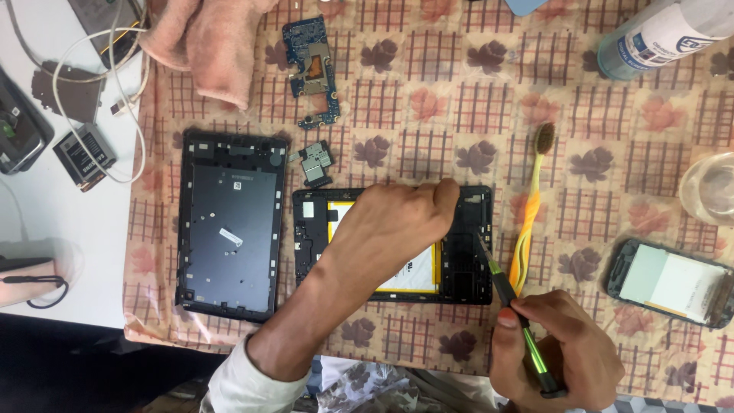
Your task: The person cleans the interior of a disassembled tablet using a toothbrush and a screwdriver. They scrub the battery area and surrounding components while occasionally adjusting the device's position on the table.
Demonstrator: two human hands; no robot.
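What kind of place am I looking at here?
Most likely an electronics repair bench. An opened tablet lies on a patterned cloth, its back cover removed beside it and a bare circuit board set apart. The right hand holds a screwdriver over it; the left hand steadies it.

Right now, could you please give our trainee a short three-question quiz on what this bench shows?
1. True or false: the left hand rests on the opened tablet.
2. What do the right hand's fingers grip? A) the toothbrush B) the green-and-black screwdriver C) the circuit board
3. Fill in: the back cover lies to the ____ of the opened tablet.

Key
1. True.
2. B: the screwdriver; the toothbrush lies free on the cloth, and the circuit board lies farther up.
3. Left.
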